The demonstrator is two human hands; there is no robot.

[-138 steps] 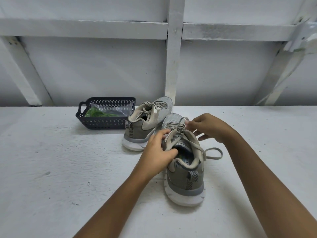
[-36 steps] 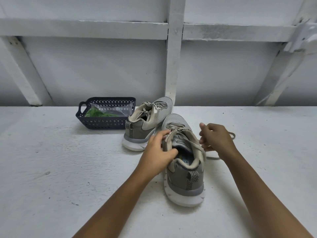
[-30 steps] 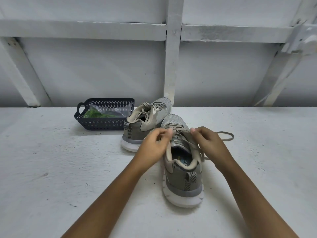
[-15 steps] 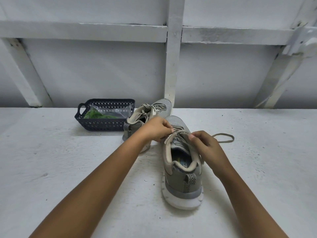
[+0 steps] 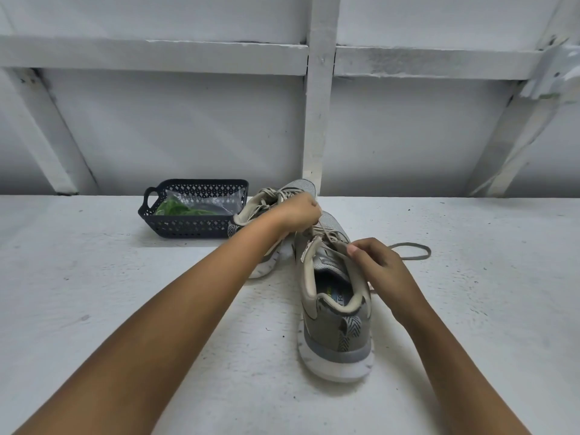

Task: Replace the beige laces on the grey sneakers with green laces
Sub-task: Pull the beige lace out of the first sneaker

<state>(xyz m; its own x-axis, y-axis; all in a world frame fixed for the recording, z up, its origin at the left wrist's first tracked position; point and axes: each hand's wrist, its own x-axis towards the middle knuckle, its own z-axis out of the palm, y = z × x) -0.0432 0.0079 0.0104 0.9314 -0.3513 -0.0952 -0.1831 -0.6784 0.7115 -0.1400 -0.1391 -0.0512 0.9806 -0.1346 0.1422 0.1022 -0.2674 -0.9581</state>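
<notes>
The flat beige lace (image 5: 329, 237) is pinched by both hands, the left hand (image 5: 298, 213) at the crossings and the right hand (image 5: 381, 268) beside the collar, evidently so it can be slackened out of the near grey mesh sneaker (image 5: 337, 324).

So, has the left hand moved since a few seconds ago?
Yes. The left hand has gone forward along the near grey mesh sneaker, from its collar to the beige laces near the toe.

The person's left forearm (image 5: 188, 309) and right forearm (image 5: 455, 356) are both bare, as far as the picture shows them. The left hand (image 5: 299, 215) has one small dark spot on its back, near the knuckles. The right hand (image 5: 379, 265) has short nails.
</notes>
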